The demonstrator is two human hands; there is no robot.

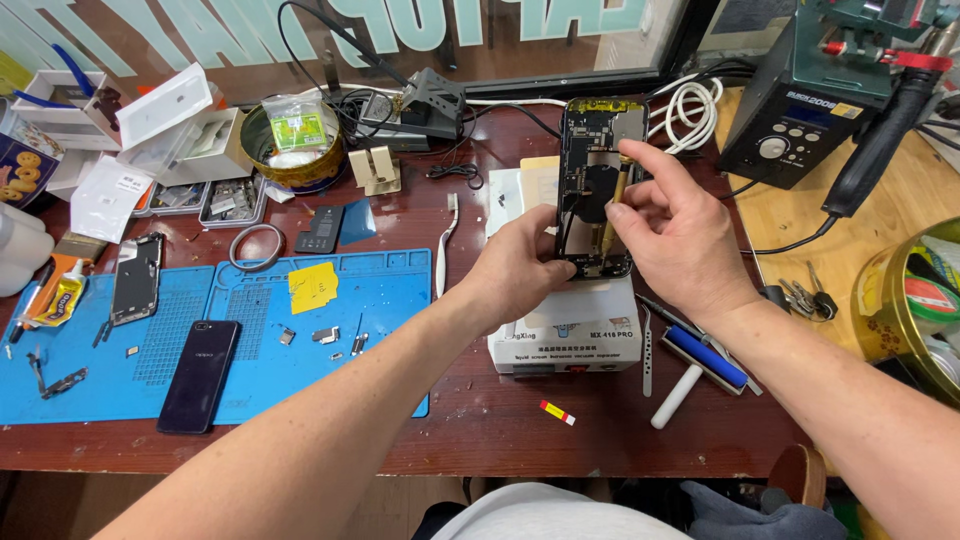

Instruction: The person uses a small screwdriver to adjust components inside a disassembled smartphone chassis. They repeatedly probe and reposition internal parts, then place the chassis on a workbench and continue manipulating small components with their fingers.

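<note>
Nearest to the person, a small red and yellow strip [557, 412] lies on the dark wooden table [480, 430], and right of it a white cylinder [677, 397] and a blue-handled tool [706, 356]. On the left side a blue work mat [250, 370] covers the table; a dark phone [198, 375] lies on it face up, with small metal parts near it and a yellow sticky note [313, 287] further back. A phone frame [135, 279] rests at the far left edge of the mat.

In the middle stands a white box-shaped machine [565, 335]. Above it, the left hand [520, 265] holds an opened phone [597, 190] by its lower left edge, fingers closed around the side, so the phone stands almost upright with its inner parts towards the camera. The right hand [680, 235] is at the right edge of the phone; thumb and fingers pinch a thin gold-coloured flex strip [612, 205] that runs down the inside of the phone, and the index finger points up over the top part.

Further right lie keys [800, 297]. At the far side are a round tin [295, 140], a coiled white cable [692, 108] and a black soldering station [795, 110].
</note>
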